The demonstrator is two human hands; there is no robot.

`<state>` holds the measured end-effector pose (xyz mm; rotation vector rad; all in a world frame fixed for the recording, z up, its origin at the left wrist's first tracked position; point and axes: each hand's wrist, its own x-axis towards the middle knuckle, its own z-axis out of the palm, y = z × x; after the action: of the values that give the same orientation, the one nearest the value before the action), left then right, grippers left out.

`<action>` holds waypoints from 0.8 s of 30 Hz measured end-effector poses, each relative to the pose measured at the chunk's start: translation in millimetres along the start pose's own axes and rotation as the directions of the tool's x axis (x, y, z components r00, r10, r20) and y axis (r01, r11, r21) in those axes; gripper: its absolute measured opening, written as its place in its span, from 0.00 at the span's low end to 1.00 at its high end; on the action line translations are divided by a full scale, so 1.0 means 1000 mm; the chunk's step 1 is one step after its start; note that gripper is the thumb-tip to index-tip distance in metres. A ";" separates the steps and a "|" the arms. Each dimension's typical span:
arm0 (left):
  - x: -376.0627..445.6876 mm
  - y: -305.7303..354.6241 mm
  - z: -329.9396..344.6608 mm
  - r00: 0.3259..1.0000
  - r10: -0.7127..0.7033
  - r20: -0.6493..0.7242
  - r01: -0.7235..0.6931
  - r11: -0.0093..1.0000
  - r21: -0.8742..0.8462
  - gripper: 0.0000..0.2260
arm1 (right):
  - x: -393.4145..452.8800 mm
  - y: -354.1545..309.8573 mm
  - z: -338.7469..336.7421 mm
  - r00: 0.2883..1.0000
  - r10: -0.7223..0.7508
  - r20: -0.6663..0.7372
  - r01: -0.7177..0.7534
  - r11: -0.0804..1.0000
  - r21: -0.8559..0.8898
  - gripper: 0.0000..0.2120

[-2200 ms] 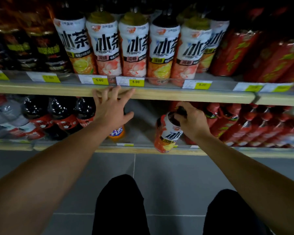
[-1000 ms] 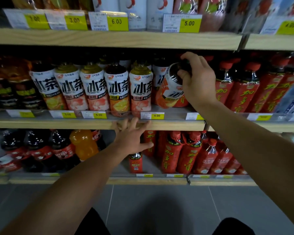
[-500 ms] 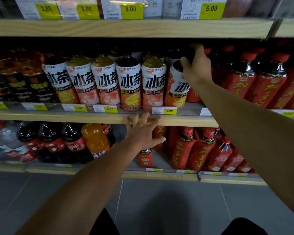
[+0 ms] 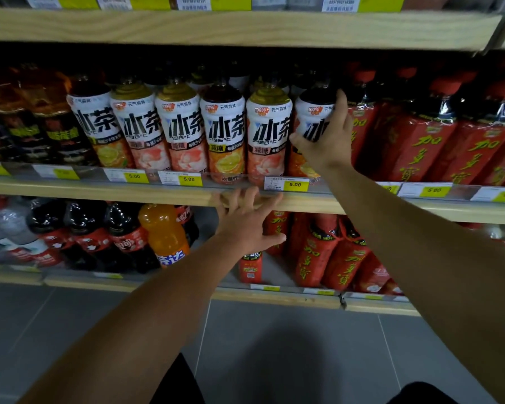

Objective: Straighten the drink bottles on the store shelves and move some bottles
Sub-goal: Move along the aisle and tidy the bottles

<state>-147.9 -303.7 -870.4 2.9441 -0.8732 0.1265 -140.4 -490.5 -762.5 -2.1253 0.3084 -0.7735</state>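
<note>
Across the middle of the frame a wooden shelf (image 4: 158, 196) carries a row of white-labelled tea bottles (image 4: 181, 132) standing upright side by side. At the right end of that row the right hand (image 4: 328, 141) wraps around one tea bottle (image 4: 311, 118), thumb on its left side and fingers behind its right. Red-labelled bottles (image 4: 414, 147) stand just right of it. Below centre, the left hand (image 4: 247, 225) rests with spread fingers against the shelf's front edge. At lower left, dark cola bottles (image 4: 123, 237) and an orange soda bottle (image 4: 165, 233) stand on the lower shelf (image 4: 274, 298).
</note>
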 end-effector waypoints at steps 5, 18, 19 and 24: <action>0.001 -0.001 -0.001 1.000 0.006 -0.001 -0.006 1.000 0.006 0.40 | -0.002 0.005 0.006 0.998 0.030 -0.059 -0.031 0.999 -0.009 0.49; 0.000 -0.002 -0.001 1.000 0.019 0.003 -0.019 1.000 -0.010 0.41 | -0.004 0.006 -0.007 0.999 0.035 -0.001 -0.035 0.997 0.072 0.47; 0.000 -0.002 -0.001 1.000 0.019 0.003 -0.019 1.000 -0.009 0.41 | -0.005 0.006 -0.006 0.999 0.034 -0.007 -0.034 0.998 0.061 0.47; 0.002 -0.003 -0.001 1.000 0.002 -0.001 -0.002 1.000 -0.006 0.41 | -0.009 0.007 -0.002 1.000 0.002 -0.010 -0.001 0.999 0.046 0.52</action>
<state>-144.9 -301.9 -869.8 2.9378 -0.8750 0.1251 -148.5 -491.9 -771.4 -2.0783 0.2948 -0.7832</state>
